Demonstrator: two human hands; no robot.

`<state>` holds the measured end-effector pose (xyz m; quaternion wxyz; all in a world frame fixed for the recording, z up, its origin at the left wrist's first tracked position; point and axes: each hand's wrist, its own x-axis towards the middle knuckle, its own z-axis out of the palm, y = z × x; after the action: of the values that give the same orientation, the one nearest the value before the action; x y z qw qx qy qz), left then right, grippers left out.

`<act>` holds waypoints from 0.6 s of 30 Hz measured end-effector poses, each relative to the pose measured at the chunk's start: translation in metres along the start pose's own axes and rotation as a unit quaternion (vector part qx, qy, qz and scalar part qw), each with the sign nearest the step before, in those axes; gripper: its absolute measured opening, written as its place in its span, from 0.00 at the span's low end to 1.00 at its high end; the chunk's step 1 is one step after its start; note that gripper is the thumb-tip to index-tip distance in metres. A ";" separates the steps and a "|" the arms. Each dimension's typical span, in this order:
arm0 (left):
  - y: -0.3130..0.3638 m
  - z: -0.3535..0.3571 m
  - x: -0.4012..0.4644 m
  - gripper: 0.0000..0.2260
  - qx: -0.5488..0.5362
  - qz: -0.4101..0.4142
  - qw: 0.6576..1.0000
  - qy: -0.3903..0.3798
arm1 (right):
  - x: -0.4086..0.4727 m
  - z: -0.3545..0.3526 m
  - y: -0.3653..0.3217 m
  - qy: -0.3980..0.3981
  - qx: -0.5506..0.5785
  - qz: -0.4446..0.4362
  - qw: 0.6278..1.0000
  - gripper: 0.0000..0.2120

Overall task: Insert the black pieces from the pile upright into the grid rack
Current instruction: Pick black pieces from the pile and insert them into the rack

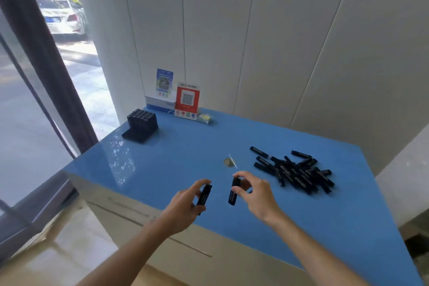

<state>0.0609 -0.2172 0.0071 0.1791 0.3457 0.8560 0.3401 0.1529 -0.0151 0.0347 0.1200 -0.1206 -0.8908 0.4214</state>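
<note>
While your left hand [185, 202] pinches one piece [204, 195] and your right hand [255, 193] another [234, 191], both above the desk [174, 165], the pile [297, 172] lies right; the rack [141, 124] stands far left, signs [187, 100] behind it.

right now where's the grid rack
In the head view the grid rack sits at the far left corner of the blue table, near the window, just left of the red QR sign and far from the pile of black pieces.
</note>
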 end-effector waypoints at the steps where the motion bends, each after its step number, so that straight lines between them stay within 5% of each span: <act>1: -0.013 -0.011 -0.005 0.26 0.004 -0.002 1.000 0.005 | 0.003 0.012 -0.006 -0.001 -0.001 -0.002 1.000 0.09; 18: -0.119 -0.113 0.059 0.23 -0.008 -0.001 0.999 0.048 | 0.135 0.095 -0.047 -0.012 0.009 -0.009 1.000 0.11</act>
<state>-0.0975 -0.2902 -0.0015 0.1412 0.3266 0.8613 0.3627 -0.0096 -0.0698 0.0284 0.1145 -0.1065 -0.8893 0.4298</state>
